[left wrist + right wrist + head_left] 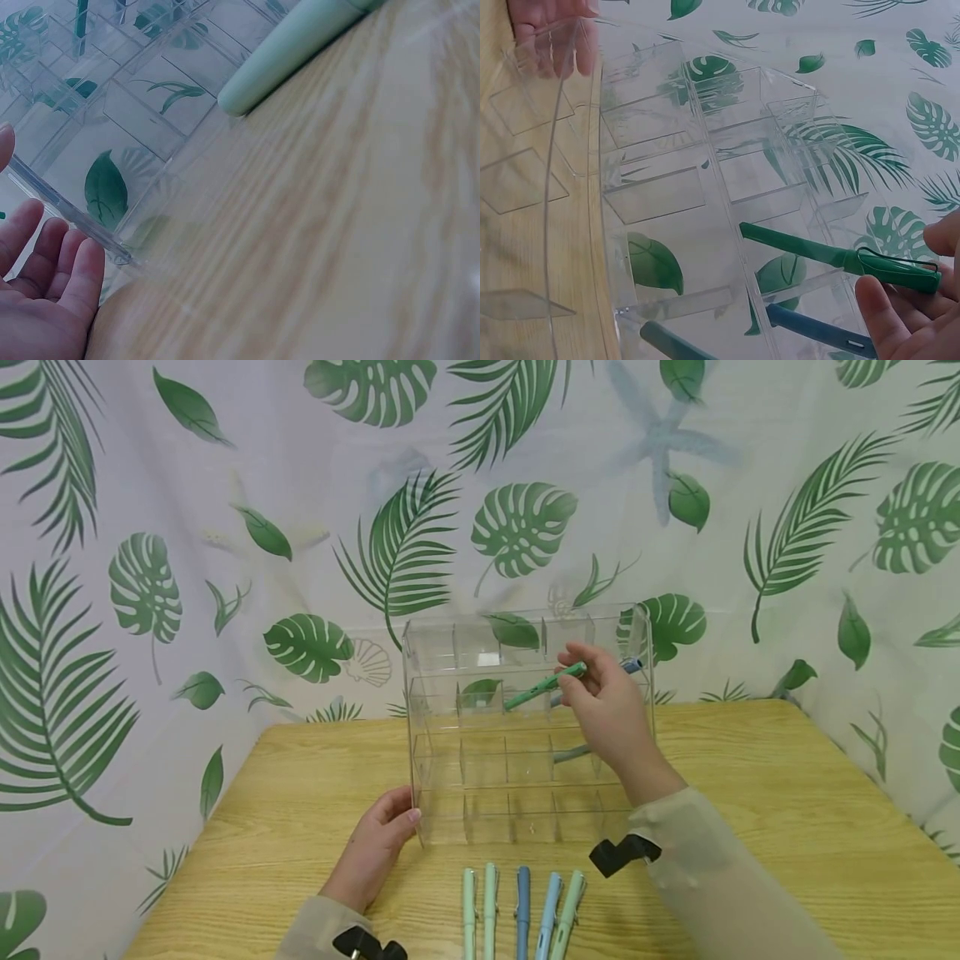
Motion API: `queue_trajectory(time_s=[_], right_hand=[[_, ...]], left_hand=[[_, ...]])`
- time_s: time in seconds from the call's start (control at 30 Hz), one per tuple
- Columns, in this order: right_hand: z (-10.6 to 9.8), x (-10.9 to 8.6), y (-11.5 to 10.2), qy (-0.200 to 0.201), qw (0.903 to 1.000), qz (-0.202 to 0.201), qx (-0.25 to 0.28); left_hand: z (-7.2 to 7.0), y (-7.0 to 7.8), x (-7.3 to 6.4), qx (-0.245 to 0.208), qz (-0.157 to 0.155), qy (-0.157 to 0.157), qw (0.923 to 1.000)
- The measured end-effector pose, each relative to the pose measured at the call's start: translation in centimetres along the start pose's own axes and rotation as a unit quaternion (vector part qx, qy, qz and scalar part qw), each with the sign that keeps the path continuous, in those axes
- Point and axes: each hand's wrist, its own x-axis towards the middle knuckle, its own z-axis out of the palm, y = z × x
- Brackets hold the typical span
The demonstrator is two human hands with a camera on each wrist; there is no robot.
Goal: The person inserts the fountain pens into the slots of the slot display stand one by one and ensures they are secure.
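My right hand (611, 710) pinches a green pen (543, 687) by its clipped cap, between thumb and fingers. The pen slants down to the left, its bare end at a second-tier compartment of the clear acrylic rack (480, 770). My left hand (375, 847) holds the rack's left side panel near its base, thumb in front and fingers behind. In the right wrist view, a blue pen (817, 330) lies in the rack beside the green one, and a grey-green pen (671, 341) sits a tier lower. My right hand partly hides both in the head view.
In front of the rack, several pens lie side by side on the wooden table (750, 827): light green pens (491, 906), a darker blue pen (522, 906) and a light blue pen (549, 914). A leaf-patterned cloth (300, 568) hangs behind the table.
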Motion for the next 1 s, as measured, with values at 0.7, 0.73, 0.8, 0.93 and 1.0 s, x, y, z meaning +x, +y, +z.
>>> queue_trajectory(time_s=[0.7, 0.73, 0.8, 0.93, 1.0], right_hand=[[-2.4, -1.0, -1.5, -0.056, 0.9973, 0.031, -0.034], [-2.5, -1.0, -1.5, -0.057, 0.9972, 0.032, -0.035], [-2.8, -1.1, -1.5, -0.061, 0.997, 0.033, -0.035], [-3.2, -1.6, -1.5, -0.07, 0.9967, 0.028, -0.032], [-3.4, -1.9, -1.5, -0.075, 0.9962, 0.025, -0.035]], left_hand=[[-0.2, -0.1, 0.1, 0.006, 0.007, -0.008, 0.9999], [-0.2, -0.1, 0.1, 0.004, 0.006, -0.007, 0.9999], [-0.2, -0.1, 0.1, 0.004, 0.008, -0.007, 0.9999], [-0.3, -0.1, 0.1, 0.004, 0.008, -0.006, 0.9999], [-0.3, -0.2, 0.1, 0.003, 0.005, -0.006, 1.0]])
